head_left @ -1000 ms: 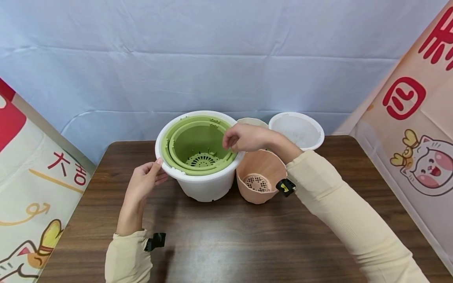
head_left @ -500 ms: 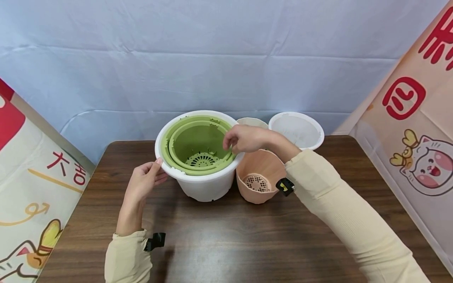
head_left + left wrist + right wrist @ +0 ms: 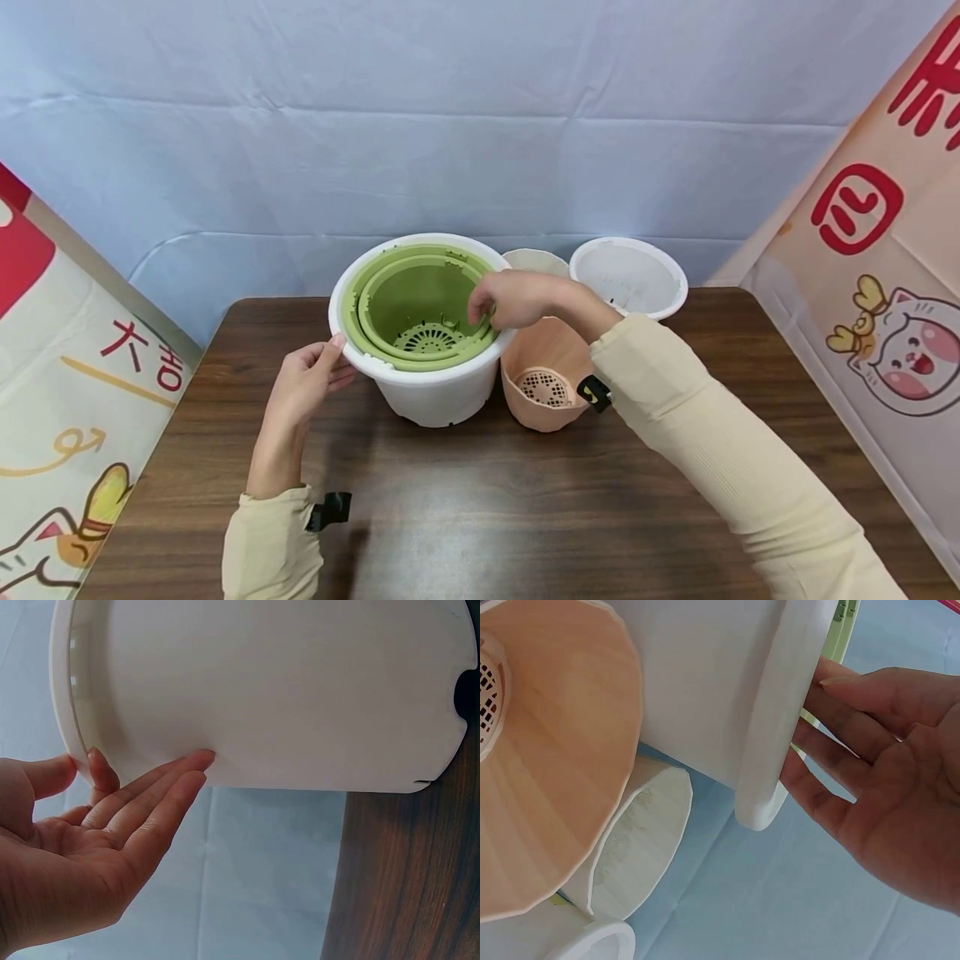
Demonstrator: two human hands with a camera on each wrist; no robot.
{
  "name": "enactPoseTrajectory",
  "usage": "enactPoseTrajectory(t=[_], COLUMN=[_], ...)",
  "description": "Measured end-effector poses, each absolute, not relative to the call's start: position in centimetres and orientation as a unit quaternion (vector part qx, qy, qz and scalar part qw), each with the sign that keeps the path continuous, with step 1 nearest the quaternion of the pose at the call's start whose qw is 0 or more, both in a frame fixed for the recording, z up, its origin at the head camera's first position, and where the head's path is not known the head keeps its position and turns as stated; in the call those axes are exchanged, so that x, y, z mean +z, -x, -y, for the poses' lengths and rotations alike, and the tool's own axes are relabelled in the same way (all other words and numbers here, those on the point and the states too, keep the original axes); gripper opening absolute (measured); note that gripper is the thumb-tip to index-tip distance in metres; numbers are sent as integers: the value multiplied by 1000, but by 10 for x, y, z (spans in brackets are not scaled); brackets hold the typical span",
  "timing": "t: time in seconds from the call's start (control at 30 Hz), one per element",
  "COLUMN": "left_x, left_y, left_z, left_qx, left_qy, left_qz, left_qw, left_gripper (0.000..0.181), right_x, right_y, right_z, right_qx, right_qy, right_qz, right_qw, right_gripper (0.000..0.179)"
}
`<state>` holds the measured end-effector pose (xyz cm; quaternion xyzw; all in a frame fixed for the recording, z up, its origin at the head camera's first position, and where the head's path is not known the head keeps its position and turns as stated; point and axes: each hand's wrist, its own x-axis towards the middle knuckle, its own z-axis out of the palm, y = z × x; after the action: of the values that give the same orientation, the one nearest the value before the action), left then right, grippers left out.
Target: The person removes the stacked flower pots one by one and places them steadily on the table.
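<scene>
Two green pots [image 3: 420, 287], nested with slotted bottoms, sit inside a large white pot [image 3: 435, 400] on the table. My left hand [image 3: 306, 379] pinches the white pot's rim at the left; in the left wrist view, the thumb and index finger meet at the rim while the other fingers lie along the wall. Above the right rim, my right hand [image 3: 517, 298] bends its fingers over into the green pots. In the right wrist view, the right hand's fingertips are hidden behind the white rim, so whether they pinch a green rim is unclear.
A peach pot [image 3: 551, 358] with a grid bottom stands just right of the white pot. Behind it are a cream pot [image 3: 536, 261] and another white pot [image 3: 630, 275]. Blue-grey cloth [image 3: 420, 167] hangs behind the wooden table [image 3: 465, 500].
My right hand has dipped slightly down and left at the green pots' rim, its forearm following. The left hand and the pots look unmoved.
</scene>
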<state>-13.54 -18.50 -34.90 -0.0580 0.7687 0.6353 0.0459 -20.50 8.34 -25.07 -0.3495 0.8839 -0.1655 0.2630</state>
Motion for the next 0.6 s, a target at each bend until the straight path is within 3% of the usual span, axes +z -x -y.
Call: enactPoseTrajectory(t=[0.6], left_x=[-348], left_y=[135], left_z=[185], left_qx=[639], left_qy=[57], left_qz=[-766], left_qw=[46], left_gripper=[52], right_x=[-261], right_y=[208], right_z=[-83], right_qx=[-121], right_qy=[378], right_qz=[-880], right_qw=[260], right_gripper=[34])
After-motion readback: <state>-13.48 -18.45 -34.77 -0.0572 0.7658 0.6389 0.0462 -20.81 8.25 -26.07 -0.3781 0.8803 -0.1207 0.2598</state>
